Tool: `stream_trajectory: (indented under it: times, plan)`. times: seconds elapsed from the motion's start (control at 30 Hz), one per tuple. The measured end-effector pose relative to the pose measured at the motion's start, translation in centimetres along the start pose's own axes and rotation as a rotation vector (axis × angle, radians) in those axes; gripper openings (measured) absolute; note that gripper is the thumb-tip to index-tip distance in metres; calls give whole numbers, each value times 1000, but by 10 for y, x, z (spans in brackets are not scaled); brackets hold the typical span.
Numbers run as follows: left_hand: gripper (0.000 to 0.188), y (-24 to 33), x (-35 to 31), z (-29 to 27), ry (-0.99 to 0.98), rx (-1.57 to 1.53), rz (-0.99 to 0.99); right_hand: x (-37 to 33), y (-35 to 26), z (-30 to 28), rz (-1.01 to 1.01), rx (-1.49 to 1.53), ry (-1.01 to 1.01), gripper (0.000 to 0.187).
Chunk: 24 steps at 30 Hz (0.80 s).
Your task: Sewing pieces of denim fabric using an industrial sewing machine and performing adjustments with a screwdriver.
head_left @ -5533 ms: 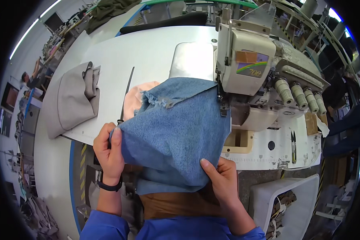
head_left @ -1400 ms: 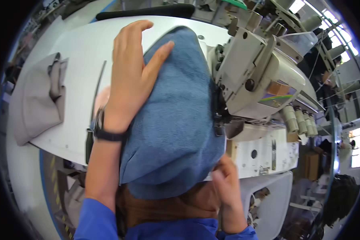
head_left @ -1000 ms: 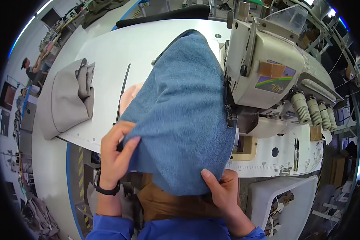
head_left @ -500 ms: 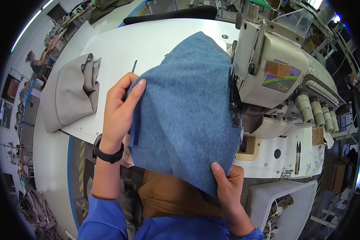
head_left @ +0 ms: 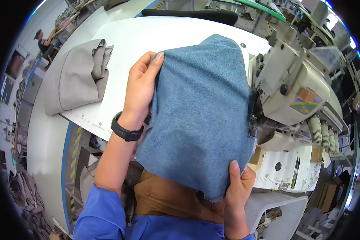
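Note:
A blue piece of fabric [head_left: 200,112] is stretched between my hands above the white table and my lap. My left hand [head_left: 143,84] pinches its far left edge, thumb on top, with a black watch on the wrist. At the near right corner my right hand [head_left: 239,182] grips it the same way, fingers underneath. The fabric's right edge lies against the needle and presser-foot area of a beige sewing machine [head_left: 308,92]. Whether the foot is down on it I cannot tell, as the cloth covers that spot.
Folded grey fabric [head_left: 82,80] lies at the table's left. Tweezers [head_left: 295,173] rest on the table [head_left: 120,44] right of the machine's base. Below stands a white bin [head_left: 284,212] with scraps. A person [head_left: 46,42] sits far left, and a black padded bar [head_left: 190,15] lies beyond the table.
My left hand has moved farther away, drawing the fabric's left edge up with it. My right hand still holds the near corner. The whole view has shifted and tilted slightly.

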<state>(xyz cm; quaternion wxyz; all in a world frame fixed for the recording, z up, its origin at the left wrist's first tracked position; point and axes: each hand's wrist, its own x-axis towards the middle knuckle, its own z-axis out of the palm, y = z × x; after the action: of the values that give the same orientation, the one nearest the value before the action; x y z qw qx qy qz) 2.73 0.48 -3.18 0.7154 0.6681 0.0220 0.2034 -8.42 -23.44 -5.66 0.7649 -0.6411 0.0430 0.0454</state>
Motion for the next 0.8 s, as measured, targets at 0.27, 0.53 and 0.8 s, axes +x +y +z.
stream_trajectory:
  times: [0.27, 0.53, 0.8]
  plan:
    - [17, -27, -13, -11, 192, -111, -184, 5, 2, -2, -66, -42, 105, 22]
    - [31, -10, 59, 79, 30, 857, 420, 4, 9, -9, -80, -124, 131, 21]
    - [17, -26, 57, 80, -79, 145, 443, -1, 8, -16, -120, -159, 118, 18]
